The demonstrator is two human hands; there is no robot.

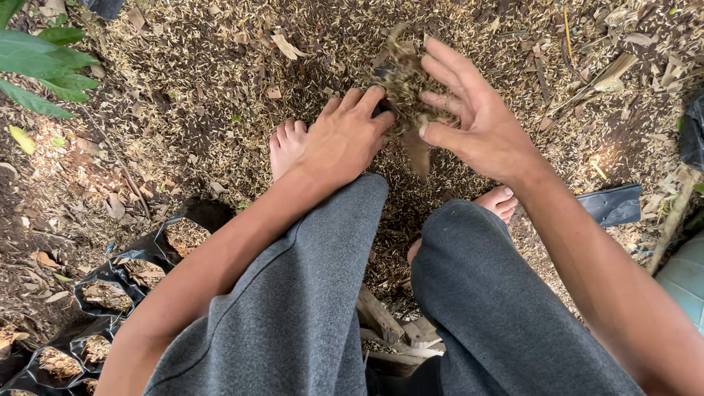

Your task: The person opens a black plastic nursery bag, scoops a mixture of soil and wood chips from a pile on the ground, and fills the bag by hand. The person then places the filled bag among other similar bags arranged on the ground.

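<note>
I sit with grey trousers and bare feet on ground covered in a brown husk and soil mix [220, 88]. My left hand [345, 139] reaches forward past my left foot, its fingers curled on the rim of a small black bag [383, 108] that is mostly hidden. A blurred clump of husk mix [403, 81] sits at the bag's mouth between both hands. My right hand [473, 117] is beside the clump, fingers spread, thumb and fingertips touching the loose mix.
Several filled black bags [110, 293] stand in a row at lower left. A flat black bag [616, 204] lies at right, near a pale green container [686, 279]. Green leaves [44, 59] hang at top left. Wooden pieces [381, 315] lie under my legs.
</note>
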